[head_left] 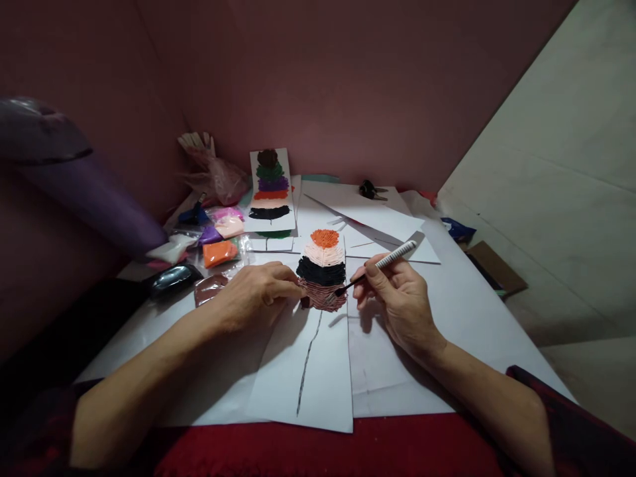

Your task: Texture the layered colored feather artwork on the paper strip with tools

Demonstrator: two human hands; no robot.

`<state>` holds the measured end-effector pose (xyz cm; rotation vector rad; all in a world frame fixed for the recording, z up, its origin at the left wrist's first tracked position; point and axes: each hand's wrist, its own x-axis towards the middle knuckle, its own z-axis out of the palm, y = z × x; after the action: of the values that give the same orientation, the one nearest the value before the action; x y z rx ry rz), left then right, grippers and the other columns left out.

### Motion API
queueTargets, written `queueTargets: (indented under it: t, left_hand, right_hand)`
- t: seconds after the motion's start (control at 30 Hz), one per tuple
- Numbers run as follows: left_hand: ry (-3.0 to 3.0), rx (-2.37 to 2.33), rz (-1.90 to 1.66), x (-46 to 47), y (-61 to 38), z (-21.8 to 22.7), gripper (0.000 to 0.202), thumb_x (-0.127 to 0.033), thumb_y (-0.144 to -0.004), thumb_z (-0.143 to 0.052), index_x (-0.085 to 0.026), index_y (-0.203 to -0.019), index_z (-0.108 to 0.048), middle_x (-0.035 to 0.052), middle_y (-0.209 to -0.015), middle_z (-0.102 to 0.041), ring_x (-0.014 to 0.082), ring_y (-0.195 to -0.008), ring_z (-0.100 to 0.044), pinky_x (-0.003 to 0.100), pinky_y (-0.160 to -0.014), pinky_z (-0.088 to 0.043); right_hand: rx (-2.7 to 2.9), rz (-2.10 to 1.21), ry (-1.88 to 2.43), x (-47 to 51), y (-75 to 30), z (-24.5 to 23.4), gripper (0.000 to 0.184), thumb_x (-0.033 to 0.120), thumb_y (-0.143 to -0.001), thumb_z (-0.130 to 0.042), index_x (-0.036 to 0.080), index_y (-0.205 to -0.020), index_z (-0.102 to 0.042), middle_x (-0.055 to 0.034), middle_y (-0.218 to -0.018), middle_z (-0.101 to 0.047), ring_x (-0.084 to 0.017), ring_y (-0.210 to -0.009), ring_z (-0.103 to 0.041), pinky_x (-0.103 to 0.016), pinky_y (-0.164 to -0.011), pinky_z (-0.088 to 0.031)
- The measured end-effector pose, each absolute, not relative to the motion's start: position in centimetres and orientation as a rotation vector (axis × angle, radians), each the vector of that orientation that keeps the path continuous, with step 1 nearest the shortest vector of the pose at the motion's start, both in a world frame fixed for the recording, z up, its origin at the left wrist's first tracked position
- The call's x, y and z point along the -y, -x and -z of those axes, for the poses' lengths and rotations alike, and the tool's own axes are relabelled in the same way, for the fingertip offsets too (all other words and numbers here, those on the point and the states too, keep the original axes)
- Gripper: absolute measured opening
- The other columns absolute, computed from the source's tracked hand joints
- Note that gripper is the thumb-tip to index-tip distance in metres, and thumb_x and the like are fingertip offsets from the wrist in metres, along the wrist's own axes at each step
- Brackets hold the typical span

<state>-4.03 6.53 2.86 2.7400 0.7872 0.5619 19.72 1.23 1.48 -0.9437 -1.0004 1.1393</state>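
Observation:
On the white table lies a long white paper card with bands of soft clay: orange, pale peach, black and streaked brown. A dark line runs down the card below them. My right hand grips a slim fork-like tool with a patterned white handle; its dark neck slants down and its tip touches the brown band. My left hand rests at the card's left edge, fingers curled together, fingertips against the brown clay. A dark brown bit shows beneath them; whether they pinch it is unclear.
Several clay packets, including an orange one, lie left of the card. Behind it leans another card with clay bands. Loose white sheets and keys are at the back. A black computer mouse sits left.

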Motion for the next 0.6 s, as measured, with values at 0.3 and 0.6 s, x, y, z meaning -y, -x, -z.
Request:
queueTargets:
  t: [0.3, 0.6]
  left_hand:
    - [-2.858, -0.725, -0.406, -6.3, 4.0, -3.7, 0.038, -0.005, -0.084, -0.051, -0.029, -0.095, -0.078, 0.0029, -0.081, -0.063, 0.0128, -0.068, -0.054, 0.025, -0.056, -0.033]
    - [-2.94, -0.755, -0.346, -6.6, 4.0, -3.6, 0.037, -0.008, -0.088, -0.051, -0.031, -0.097, -0.078, 0.0032, -0.075, -0.061, 0.0136, -0.065, -0.053, 0.025, -0.055, -0.031]
  right_hand:
    - [1.186, -1.559, 0.815, 0.5, -18.8, -2.3, 0.025, 0.038, -0.086, -0.069, 0.017, -0.079, -0.057, 0.0011, -0.071, -0.066, -0.007, -0.044, -0.054, -0.022, -0.043, -0.053]
    - [1.29, -1.825, 0.901, 1.2, -18.6, -2.2, 0.025, 0.037, -0.086, -0.069, 0.017, -0.082, -0.056, -0.0058, -0.079, -0.073, -0.006, -0.047, -0.054, -0.02, -0.044, -0.044]
